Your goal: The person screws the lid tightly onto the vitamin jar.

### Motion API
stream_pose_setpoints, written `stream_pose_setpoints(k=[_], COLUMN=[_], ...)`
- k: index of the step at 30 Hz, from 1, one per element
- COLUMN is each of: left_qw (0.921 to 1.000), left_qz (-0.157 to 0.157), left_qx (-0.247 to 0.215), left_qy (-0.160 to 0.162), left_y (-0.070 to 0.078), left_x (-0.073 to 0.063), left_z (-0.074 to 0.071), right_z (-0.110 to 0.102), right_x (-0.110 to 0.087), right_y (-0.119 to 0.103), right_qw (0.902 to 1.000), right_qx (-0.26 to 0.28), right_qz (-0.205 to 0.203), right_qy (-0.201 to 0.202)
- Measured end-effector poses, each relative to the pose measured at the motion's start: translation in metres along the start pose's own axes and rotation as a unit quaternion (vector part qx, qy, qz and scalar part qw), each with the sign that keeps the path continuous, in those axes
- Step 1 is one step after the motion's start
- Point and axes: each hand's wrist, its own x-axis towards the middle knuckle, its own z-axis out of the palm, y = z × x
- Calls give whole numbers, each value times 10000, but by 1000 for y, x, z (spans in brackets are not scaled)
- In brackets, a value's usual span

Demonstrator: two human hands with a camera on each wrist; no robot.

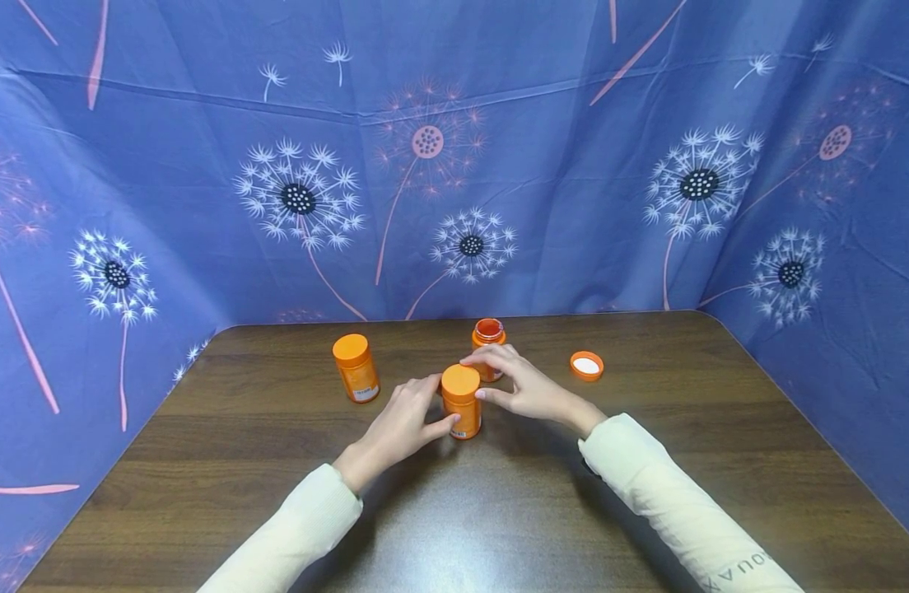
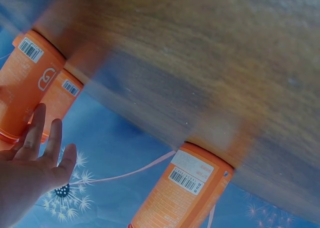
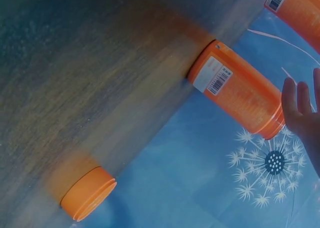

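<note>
An orange bottle with an orange lid stands upright between the two hands. My left hand holds its body, thumb across the front and fingers at the left side. The left wrist view shows the fingers spread beside the bottle. My right hand is at the lid, thumb on its right edge and index finger behind it. Other fingers of that hand extend straight in the right wrist view. Just behind stands a lidless orange bottle, partly hidden by the right hand.
Another lidded orange bottle stands to the left of the hands. At the right, a loose orange lid lies with its white inside up. The brown wooden table meets a blue dandelion-print cloth at the back.
</note>
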Motion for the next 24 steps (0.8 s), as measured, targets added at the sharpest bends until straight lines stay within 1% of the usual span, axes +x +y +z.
stream_pose_setpoints(k=[6, 14, 19, 24], left_qw=[10000, 10000, 9999, 9999], left_qz=[46, 35, 40, -2], left_qx=[6, 58, 61, 88], left_qy=[52, 70, 83, 62], left_y=[-1, -2, -2, -2], left_x=[0, -1, -1, -1], left_z=[1, 2, 1, 2], right_z=[2, 14, 18, 20], right_x=[-2, -3, -3, -3], right_y=[0, 0, -1, -1], right_qw=[9991, 9973, 9954, 9950], right_qx=[-111, -134, -275, -279], right_qz=[339, 389, 355, 403], right_qy=[229, 605, 841, 866])
